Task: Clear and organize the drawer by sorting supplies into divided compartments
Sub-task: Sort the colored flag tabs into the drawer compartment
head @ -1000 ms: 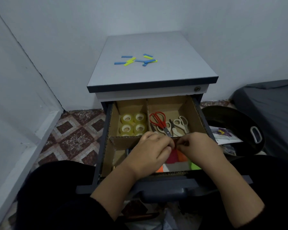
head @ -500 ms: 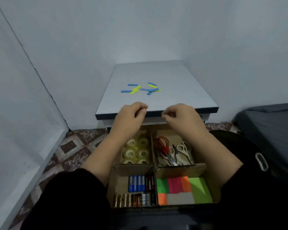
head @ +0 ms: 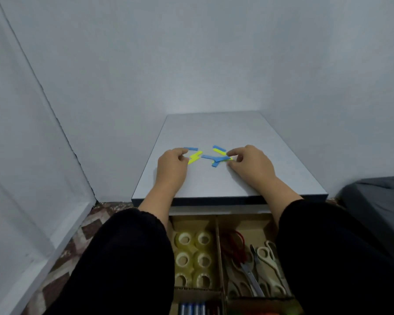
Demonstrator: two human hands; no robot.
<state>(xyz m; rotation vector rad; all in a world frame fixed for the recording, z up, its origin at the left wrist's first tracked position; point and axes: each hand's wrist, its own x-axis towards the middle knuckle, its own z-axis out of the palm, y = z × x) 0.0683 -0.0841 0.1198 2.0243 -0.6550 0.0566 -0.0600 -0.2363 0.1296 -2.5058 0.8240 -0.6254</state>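
Blue and yellow flat plastic strips [head: 210,155] lie scattered mid-top on the grey laminate desk [head: 225,130], and gathering them looks like your current step. Your left hand [head: 172,163] curls loosely beside the yellow pair at nine o'clock, holding nothing; your right hand [head: 251,164] pinches the crossed blue pile at three o'clock. Next, sweep them together and carry them toward six o'clock into the cardboard-divided drawer [head: 217,235]. The desk's near edge is close; bare top lies at twelve.

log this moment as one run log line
left hand: open by yellow strips | right hand: pinching blue strips | drawer: open
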